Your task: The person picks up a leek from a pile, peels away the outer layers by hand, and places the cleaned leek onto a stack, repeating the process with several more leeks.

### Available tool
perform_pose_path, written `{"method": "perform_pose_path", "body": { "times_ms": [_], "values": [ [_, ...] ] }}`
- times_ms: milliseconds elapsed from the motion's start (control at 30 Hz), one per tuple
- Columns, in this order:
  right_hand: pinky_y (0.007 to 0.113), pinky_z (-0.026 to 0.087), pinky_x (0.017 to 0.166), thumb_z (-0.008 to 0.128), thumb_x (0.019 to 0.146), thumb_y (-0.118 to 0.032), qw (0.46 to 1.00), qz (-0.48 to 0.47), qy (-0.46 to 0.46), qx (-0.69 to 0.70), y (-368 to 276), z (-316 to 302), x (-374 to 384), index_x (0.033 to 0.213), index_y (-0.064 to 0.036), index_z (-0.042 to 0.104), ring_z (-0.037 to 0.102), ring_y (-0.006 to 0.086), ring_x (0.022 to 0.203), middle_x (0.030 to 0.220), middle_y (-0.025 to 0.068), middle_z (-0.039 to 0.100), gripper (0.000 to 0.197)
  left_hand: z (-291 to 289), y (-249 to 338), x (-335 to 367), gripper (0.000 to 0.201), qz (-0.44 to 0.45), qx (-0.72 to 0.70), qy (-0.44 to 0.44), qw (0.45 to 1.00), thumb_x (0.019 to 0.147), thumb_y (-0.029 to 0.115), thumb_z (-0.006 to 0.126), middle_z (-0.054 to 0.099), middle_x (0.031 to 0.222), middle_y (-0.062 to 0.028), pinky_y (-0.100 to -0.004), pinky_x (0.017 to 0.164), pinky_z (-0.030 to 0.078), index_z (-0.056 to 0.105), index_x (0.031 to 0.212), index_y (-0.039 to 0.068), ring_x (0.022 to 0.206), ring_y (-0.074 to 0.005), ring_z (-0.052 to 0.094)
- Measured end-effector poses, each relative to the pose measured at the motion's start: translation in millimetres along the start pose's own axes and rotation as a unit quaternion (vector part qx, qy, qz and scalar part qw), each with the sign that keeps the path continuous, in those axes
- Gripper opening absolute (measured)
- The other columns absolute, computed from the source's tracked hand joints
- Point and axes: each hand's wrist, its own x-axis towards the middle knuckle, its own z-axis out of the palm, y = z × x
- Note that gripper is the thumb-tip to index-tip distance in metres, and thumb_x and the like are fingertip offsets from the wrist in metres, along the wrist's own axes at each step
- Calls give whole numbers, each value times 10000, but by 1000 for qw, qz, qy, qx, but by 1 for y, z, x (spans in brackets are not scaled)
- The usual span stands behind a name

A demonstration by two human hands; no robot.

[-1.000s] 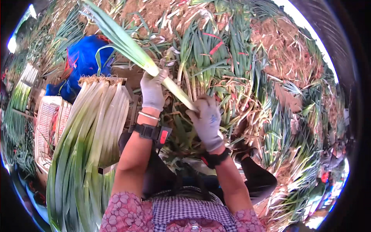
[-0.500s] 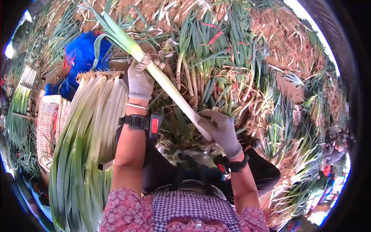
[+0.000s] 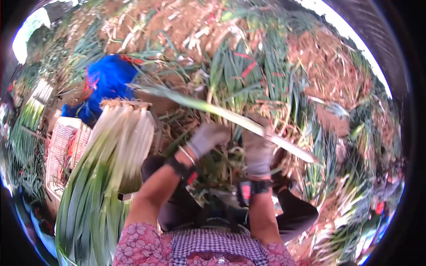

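A single leek (image 3: pixel 239 120) slants across the middle, its green leaves toward the upper left and its pale root end toward the lower right. My gloved right hand (image 3: pixel 258 148) is closed round the pale shaft. Just below the leek and apart from it is my gloved left hand (image 3: pixel 208 138), slightly blurred. Its fingers look curled in, and whether they hold anything is hidden. To the left of my arms lies a big stack of leeks (image 3: pixel 106 155), roots at the far end and long green leaves hanging toward me.
A pale woven basket (image 3: pixel 66 148) stands left of the stack, with a bundle of blue netting (image 3: pixel 110 80) beyond it. More unpeeled leeks (image 3: pixel 237 71) lie ahead of my hands. Leaf scraps and loose soil (image 3: pixel 326 57) spread around. Another leek bundle (image 3: pixel 33 106) sits far left.
My left hand has let go of the leek and moved right and down. The leek has swung flatter and shifted right, with my right hand now around its shaft.
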Motion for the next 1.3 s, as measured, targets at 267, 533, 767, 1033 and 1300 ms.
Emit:
{"method": "perform_pose_path", "body": {
  "times_ms": [267, 533, 767, 1033, 1300],
  "values": [
    [441, 380, 1018, 617, 900, -376, 969, -121, -176, 122, -140, -7, 8, 1105, -56, 533, 500, 280, 1147, 1162, 90, 570, 389, 52, 50, -2, 688, 138, 11, 36, 990, 732, 164, 756, 526, 1276, -202, -409, 965, 421, 459, 1345, 73, 1172, -358, 517],
    [443, 236, 1156, 381, 973, -518, 975, -191, -109, 25, -171, 1, 46, 1396, 13, 380, 364, 284, 1354, 1458, 176, 373, 679, -150, 256, -47, 289, 89, 722, 283, 625, 764, 162, 614, 572, 738, -40, -386, 553, 421, 576, 1049, 141, 637, -216, 569],
    [413, 367, 1091, 472, 906, -615, 992, 42, -111, -46, -58, -2, 9, 1395, -5, 375, 470, 270, 1266, 1376, 160, 467, 788, -260, 353, -220, 517, -273, 812, 239, 458, 739, 355, 745, 675, 914, -84, -367, 688, 498, 581, 1201, 191, 807, -270, 662],
    [321, 497, 903, 543, 963, -220, 960, 247, -124, 43, -7, 48, -24, 1185, -16, 599, 622, 210, 1025, 1160, 106, 635, 306, -305, 135, -376, 422, -565, 511, 112, 637, 903, 428, 532, 663, 895, -179, -427, 774, 517, 590, 1112, 65, 931, -345, 653],
    [298, 481, 869, 543, 947, -211, 910, 376, -163, 54, 70, 35, -55, 1156, -14, 614, 612, 180, 1000, 1121, 80, 632, 297, -363, 90, -408, 348, -489, 507, -179, 687, 947, 184, 395, 687, 947, -166, -406, 810, 523, 587, 1188, 24, 920, -319, 661]
  ]
}}
